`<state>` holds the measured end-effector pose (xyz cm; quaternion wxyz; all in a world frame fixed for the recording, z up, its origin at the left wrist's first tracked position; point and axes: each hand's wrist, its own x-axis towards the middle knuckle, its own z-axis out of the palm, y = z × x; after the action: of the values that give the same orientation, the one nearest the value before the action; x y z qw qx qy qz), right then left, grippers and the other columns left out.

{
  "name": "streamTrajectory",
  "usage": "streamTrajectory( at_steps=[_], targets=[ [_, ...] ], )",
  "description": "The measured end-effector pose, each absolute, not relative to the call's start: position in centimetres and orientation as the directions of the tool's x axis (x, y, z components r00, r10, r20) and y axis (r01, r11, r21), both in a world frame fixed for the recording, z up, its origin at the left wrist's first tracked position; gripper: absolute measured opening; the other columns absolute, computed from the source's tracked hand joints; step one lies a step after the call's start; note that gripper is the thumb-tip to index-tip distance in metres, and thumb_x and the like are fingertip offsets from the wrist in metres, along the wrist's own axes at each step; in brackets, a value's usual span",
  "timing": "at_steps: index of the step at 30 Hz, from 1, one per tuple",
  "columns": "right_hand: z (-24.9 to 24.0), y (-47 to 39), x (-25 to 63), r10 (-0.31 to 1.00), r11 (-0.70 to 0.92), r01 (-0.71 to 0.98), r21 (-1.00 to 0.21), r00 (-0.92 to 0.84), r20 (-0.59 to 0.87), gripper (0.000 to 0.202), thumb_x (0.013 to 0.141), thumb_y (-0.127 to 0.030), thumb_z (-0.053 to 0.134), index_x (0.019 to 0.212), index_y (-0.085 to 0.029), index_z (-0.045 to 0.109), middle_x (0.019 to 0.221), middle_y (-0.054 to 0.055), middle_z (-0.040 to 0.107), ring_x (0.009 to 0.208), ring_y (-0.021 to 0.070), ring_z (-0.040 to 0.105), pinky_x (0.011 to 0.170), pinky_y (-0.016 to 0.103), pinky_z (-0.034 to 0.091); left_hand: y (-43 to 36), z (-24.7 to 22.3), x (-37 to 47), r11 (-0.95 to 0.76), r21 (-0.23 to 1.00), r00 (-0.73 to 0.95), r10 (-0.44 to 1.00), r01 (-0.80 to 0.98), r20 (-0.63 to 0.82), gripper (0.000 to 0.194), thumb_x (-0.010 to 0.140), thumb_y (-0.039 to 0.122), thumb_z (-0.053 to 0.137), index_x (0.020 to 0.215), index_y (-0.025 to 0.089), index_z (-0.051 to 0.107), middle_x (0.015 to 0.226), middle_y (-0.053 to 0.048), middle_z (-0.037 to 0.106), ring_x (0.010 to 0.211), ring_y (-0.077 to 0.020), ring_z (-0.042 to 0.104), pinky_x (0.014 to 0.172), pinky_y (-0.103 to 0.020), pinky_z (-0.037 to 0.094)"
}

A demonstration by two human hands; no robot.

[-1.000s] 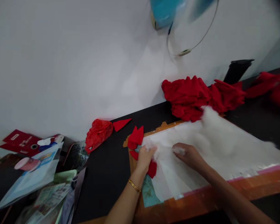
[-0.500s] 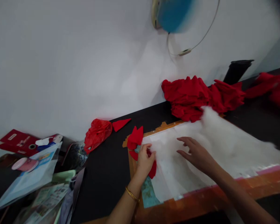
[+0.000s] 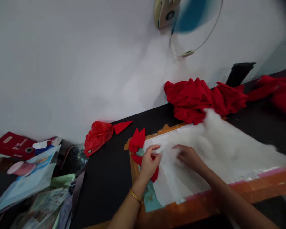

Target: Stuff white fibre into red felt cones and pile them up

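Note:
My left hand [image 3: 151, 162] is curled around a small red fabric piece [image 3: 155, 175] at the left end of the white sheet. Red shows between thumb and fingers, and more of it hangs below the hand. Just to the right, my right hand [image 3: 189, 157] hovers over the sheet with its fingertips drawn together. They are blurred against a whitish patch, so I cannot make out what they pinch. White fluffy stuffing [image 3: 219, 136] spreads over the right part of the sheet. Another red pointed piece [image 3: 137, 140] lies beyond my left hand.
Orange-brown tape [image 3: 200, 208] borders the work surface on a black table [image 3: 97, 187]. A heap of red cloth [image 3: 190, 98] sits along the wall. At left are a red plastic bag [image 3: 98, 135], a pink spool [image 3: 21, 168] and a green bin [image 3: 64, 180]. A blurred fan [image 3: 168, 14] hangs above.
My right hand has moved slightly left and down, its spread fingers now drawn together. My left hand stays on the red piece. The whole view has shifted a little.

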<state>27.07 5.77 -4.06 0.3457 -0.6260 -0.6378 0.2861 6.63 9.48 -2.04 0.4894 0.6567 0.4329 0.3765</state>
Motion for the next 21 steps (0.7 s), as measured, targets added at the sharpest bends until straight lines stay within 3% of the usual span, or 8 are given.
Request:
streamTrajectory(
  at_steps=[3,6,11,15,17,19,21],
  targets=[
    [-3.5,5.4,27.2,0.997,-0.067,0.360,-0.931,0.053,-0.051,0.028,0.071,-0.023,0.048,0.088,-0.020,0.070,0.078,0.001,0.072,0.073,0.0220,0.067,0.065,0.030,0.052,9.1,-2.0,6.9,-0.132,0.985,0.426,0.902,0.115,0.071,0.043,0.069,0.017,0.072,0.110,0.020,0.060,0.129,-0.012,0.055,0.102,-0.0190,0.060,0.074,-0.025,0.051],
    [-3.2,5.0,26.1,0.992,-0.127,0.233,-0.964,0.033,-0.123,0.026,0.067,-0.023,0.048,0.081,-0.019,0.069,0.073,0.001,0.071,0.072,0.0214,0.065,0.066,0.028,0.050,8.3,-2.3,8.4,-0.163,0.977,0.443,0.893,0.139,0.086,0.035,0.065,0.013,0.073,0.098,0.019,0.064,0.119,-0.009,0.057,0.098,-0.0187,0.059,0.068,-0.023,0.050],
    [-2.8,4.1,26.0,0.975,-0.214,0.181,-0.960,0.095,-0.200,0.018,0.072,-0.032,0.054,0.074,-0.018,0.066,0.067,0.000,0.068,0.061,0.0176,0.060,0.056,0.026,0.045,8.5,-2.6,8.8,-0.072,0.972,0.273,0.962,0.223,0.009,0.013,0.071,0.010,0.057,0.079,0.017,0.064,0.080,-0.001,0.061,0.061,-0.0114,0.058,0.057,-0.022,0.046],
    [-2.8,3.6,27.4,0.971,-0.232,0.228,-0.946,0.115,-0.210,0.024,0.075,-0.040,0.057,0.075,-0.018,0.066,0.062,-0.001,0.065,0.056,0.0160,0.056,0.052,0.026,0.041,9.2,-2.3,7.2,-0.054,0.976,0.271,0.963,0.209,-0.005,0.007,0.077,0.018,0.058,0.079,0.017,0.064,0.074,-0.001,0.062,0.061,-0.0127,0.059,0.059,-0.024,0.048],
    [-3.1,3.7,27.6,0.973,-0.225,0.260,-0.939,0.117,-0.200,0.023,0.075,-0.039,0.055,0.073,-0.019,0.065,0.061,-0.001,0.064,0.056,0.0165,0.055,0.052,0.026,0.041,9.0,-2.0,6.9,-0.080,0.977,0.306,0.952,0.200,0.016,0.012,0.075,0.018,0.063,0.086,0.017,0.067,0.086,-0.004,0.065,0.078,-0.0162,0.062,0.067,-0.025,0.049],
    [-3.5,3.8,27.4,0.975,-0.219,0.277,-0.936,0.106,-0.196,0.022,0.075,-0.037,0.053,0.074,-0.019,0.066,0.065,0.001,0.067,0.059,0.0179,0.057,0.054,0.027,0.042,8.3,-1.7,7.2,-0.107,0.979,0.377,0.925,0.175,0.034,0.039,0.069,0.018,0.071,0.108,0.020,0.065,0.114,-0.010,0.062,0.101,-0.0217,0.060,0.071,-0.026,0.051],
    [-3.8,4.1,26.9,0.977,-0.212,0.289,-0.934,0.091,-0.194,0.022,0.073,-0.034,0.052,0.077,-0.019,0.068,0.071,0.002,0.070,0.064,0.0194,0.060,0.058,0.028,0.044,7.5,-1.5,7.9,-0.151,0.975,0.463,0.884,0.162,0.060,0.065,0.063,0.017,0.078,0.125,0.024,0.058,0.136,-0.013,0.049,0.118,-0.0262,0.052,0.077,-0.028,0.052]
  ],
)
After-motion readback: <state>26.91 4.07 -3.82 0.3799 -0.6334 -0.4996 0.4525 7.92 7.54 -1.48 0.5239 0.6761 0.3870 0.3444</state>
